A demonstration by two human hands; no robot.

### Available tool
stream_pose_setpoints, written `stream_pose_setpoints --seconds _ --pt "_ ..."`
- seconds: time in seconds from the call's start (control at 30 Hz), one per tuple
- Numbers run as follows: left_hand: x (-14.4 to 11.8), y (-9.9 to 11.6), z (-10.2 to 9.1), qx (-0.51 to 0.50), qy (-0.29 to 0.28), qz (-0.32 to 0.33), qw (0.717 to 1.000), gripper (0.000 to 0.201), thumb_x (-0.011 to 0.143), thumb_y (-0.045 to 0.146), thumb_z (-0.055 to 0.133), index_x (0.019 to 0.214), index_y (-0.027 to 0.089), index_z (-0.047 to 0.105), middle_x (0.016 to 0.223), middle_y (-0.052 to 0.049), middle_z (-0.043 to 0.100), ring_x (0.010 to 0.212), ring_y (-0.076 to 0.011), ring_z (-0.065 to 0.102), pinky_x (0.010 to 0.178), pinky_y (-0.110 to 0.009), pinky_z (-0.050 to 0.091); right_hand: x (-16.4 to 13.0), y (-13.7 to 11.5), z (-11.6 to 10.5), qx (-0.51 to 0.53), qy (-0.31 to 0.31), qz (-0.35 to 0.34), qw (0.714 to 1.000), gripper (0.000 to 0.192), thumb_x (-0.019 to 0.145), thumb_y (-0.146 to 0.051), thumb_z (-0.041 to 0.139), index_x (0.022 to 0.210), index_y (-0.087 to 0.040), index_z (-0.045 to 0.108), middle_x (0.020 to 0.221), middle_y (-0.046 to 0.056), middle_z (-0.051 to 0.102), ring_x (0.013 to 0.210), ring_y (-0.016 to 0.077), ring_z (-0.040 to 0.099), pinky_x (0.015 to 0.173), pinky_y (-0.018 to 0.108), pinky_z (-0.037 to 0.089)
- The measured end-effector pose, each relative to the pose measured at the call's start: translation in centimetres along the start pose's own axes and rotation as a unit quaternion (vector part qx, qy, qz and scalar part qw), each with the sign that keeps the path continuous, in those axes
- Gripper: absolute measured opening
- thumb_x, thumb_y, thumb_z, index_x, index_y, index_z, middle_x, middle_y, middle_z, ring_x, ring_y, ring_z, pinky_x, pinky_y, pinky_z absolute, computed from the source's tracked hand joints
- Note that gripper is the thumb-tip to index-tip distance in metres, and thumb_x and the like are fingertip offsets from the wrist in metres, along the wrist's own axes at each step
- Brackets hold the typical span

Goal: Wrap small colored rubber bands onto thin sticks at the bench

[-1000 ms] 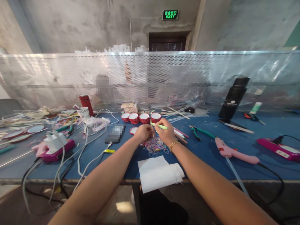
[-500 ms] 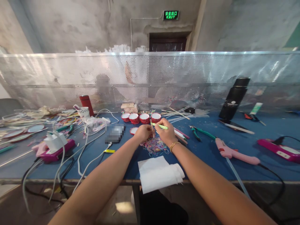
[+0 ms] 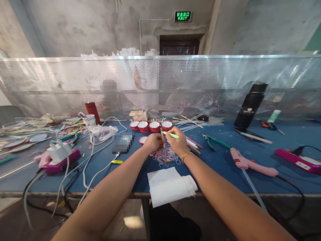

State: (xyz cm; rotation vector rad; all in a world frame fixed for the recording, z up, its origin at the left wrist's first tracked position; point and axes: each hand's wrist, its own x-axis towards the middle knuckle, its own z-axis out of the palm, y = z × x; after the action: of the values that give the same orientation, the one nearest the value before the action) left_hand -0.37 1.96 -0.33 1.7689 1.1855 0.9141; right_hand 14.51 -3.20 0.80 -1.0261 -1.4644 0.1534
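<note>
Counter, blue-topped, logged from our left to our right.

1. At nine o'clock of our hands: a pink glue gun and a white charger block on a magenta base, white cables trailing off the near edge.
2. At ten o'clock: a red flask standing upright, a patterned paper cup just beside it.
3. At twelve o'clock: four red-rimmed cups in a row, a fifth lying just nearer to us.
4. Our left hand, fingers curled and pinched on a thin stick that rises between the two hands; how firmly it grips we cannot tell.
5. Our right hand, a gold bracelet at the wrist, closed on a light green pen-like tool that points toward nine o'clock. The two hands are touching or nearly so.
6. Directly under both hands: a loose heap of small coloured rubber bands.
7. At six o'clock: a folded white cloth overhanging the near edge.
8. At three o'clock: green-handled pliers, then a second pink glue gun with its cord.
9. At two o'clock: a black bottle, leaning.
10. Far right: a magenta flat device.
</note>
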Motion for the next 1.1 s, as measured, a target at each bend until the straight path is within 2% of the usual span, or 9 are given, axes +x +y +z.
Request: stream_pose_setpoints --seconds 0.53,0.7,0.97,1.1 --pt "0.2 -0.2 0.1 -0.013 -0.010 0.003 1.000 0.009 0.081 0.015 0.065 0.073 0.015 0.070 0.061 0.000 0.067 0.054 -0.0110 0.059 0.054 -0.020 0.044 0.0 0.1 -0.1 -0.017 0.016 0.001 1.000 0.013 0.079 -0.034 0.057 0.069 -0.026 0.053 0.066 0.000 0.064 0.063 0.0196 0.057 0.064 0.031 0.042" --pt "0.1 -0.1 0.0 -0.030 -0.008 0.005 1.000 0.014 0.079 0.013 0.067 0.065 0.015 0.064 0.057 0.001 0.064 0.052 -0.0105 0.058 0.053 -0.020 0.044 -0.1 0.1 0.0 -0.001 -0.006 -0.005 1.000 0.014 0.080 -0.035 0.057 0.070 -0.026 0.052 0.065 -0.001 0.064 0.062 0.0188 0.057 0.063 0.030 0.042" --pt "-0.4 0.8 0.2 -0.069 -0.004 -0.016 0.997 0.010 0.077 0.010 0.067 0.069 0.015 0.067 0.057 0.002 0.062 0.052 -0.0099 0.058 0.055 -0.020 0.046 0.0 0.0 -0.1 -0.014 0.010 -0.003 1.000 0.013 0.079 -0.033 0.057 0.069 -0.026 0.052 0.065 -0.001 0.063 0.063 0.0192 0.057 0.064 0.031 0.041" --pt "-0.4 0.7 0.2 -0.052 -0.006 -0.007 0.999 0.013 0.080 0.013 0.067 0.067 0.015 0.065 0.056 0.002 0.062 0.051 -0.0092 0.056 0.055 -0.020 0.045 -0.1 0.0 0.0 -0.012 -0.007 -0.002 1.000 0.013 0.080 -0.034 0.056 0.070 -0.026 0.053 0.066 -0.001 0.064 0.063 0.0189 0.057 0.063 0.030 0.042"
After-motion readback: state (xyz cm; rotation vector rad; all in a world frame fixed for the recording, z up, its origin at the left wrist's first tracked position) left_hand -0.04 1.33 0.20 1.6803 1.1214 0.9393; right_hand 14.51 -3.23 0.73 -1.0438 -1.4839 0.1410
